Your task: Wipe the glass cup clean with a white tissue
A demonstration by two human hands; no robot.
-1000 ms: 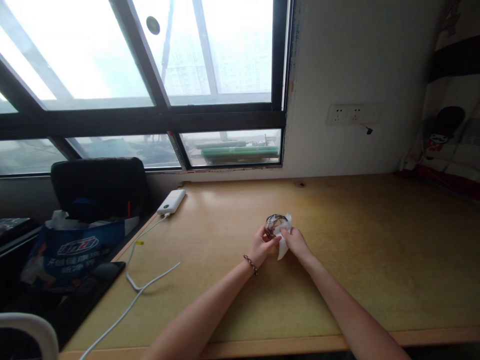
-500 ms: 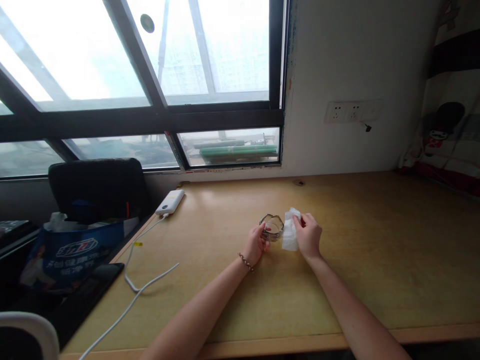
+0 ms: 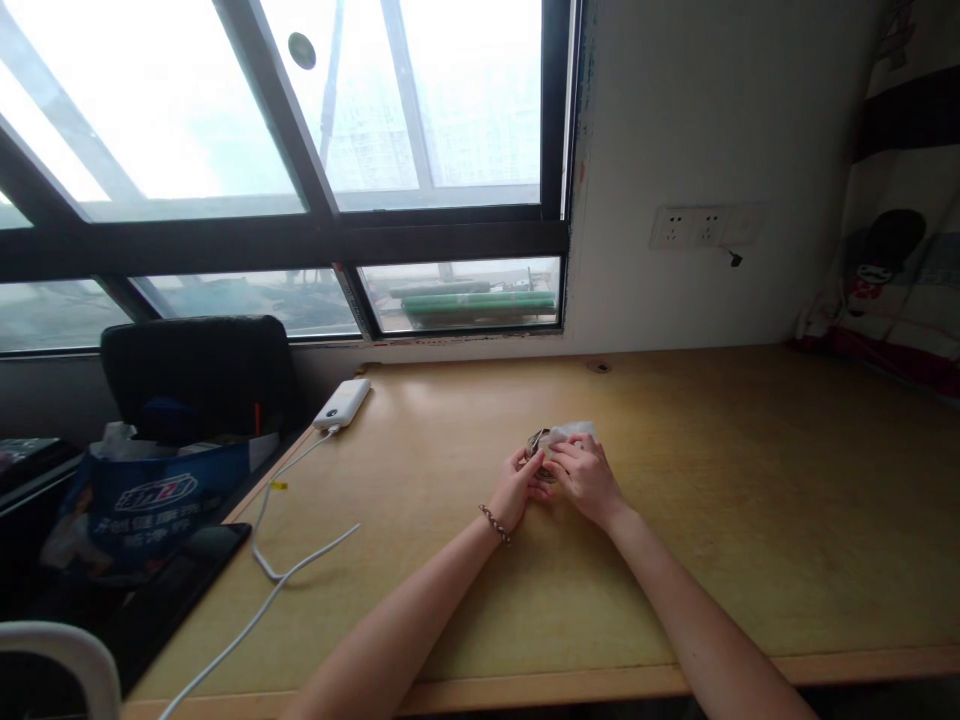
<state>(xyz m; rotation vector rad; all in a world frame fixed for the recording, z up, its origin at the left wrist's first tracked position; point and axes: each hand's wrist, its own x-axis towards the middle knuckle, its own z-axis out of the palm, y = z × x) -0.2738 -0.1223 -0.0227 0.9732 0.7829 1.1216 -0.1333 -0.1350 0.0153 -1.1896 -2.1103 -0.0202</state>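
Note:
My left hand (image 3: 516, 490) grips a small clear glass bowl (image 3: 536, 440) by its left side, just above the table. The bowl has a wavy, dark-looking rim; most of it is hidden behind my fingers and a white tissue (image 3: 577, 431). My right hand (image 3: 589, 480) is closed on the tissue and presses it against the bowl's right side and rim. Both hands are close together, with their fingertips nearly meeting at the bowl. A beaded bracelet (image 3: 495, 524) circles my left wrist.
On the wooden table (image 3: 750, 500), a white power bank (image 3: 343, 403) lies at the left edge, its white cable (image 3: 259, 600) trailing forward. A dark flat panel (image 3: 187, 590), a blue bag (image 3: 157, 500) and a black chair (image 3: 199, 370) stand left. Wall sockets (image 3: 709, 226) are behind.
My right hand has moved left, bringing the tissue from beside the bowl onto it. The tissue now covers part of the rim. My left hand keeps its hold, almost in place.

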